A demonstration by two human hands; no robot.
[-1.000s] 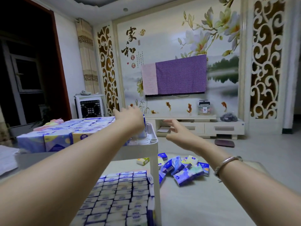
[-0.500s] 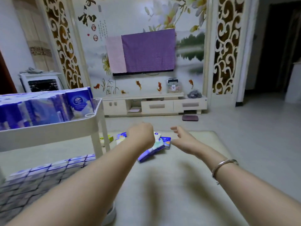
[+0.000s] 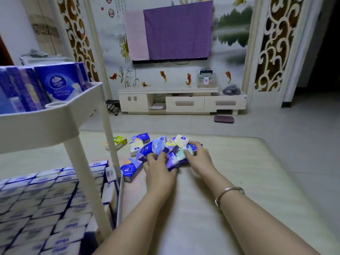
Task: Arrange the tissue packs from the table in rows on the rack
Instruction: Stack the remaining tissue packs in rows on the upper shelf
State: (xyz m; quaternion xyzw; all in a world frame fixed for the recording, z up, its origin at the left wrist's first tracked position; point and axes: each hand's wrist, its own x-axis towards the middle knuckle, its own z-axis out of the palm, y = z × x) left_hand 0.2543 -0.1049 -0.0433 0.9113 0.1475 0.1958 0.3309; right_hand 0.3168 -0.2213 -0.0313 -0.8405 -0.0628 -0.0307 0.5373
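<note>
Both hands on the loose tissue packs (image 3: 161,150) heaped near the table's (image 3: 239,181) far edge, just beside the rack (image 3: 55,122) leg. Our left hand (image 3: 159,172) has fingers curled onto a blue pack; right hand (image 3: 197,156) has fingers bent over the pile's right side. Can't tell if either has a firm grip yet. Risk: packs overlap and look slippery, so grabbing several at once could spill some. Rack top tier holds upright blue packs; lower tier is packed in tight rows.

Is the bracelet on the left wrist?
No, the bracelet is on the right wrist, behind the right hand that rests on the packs.
</note>
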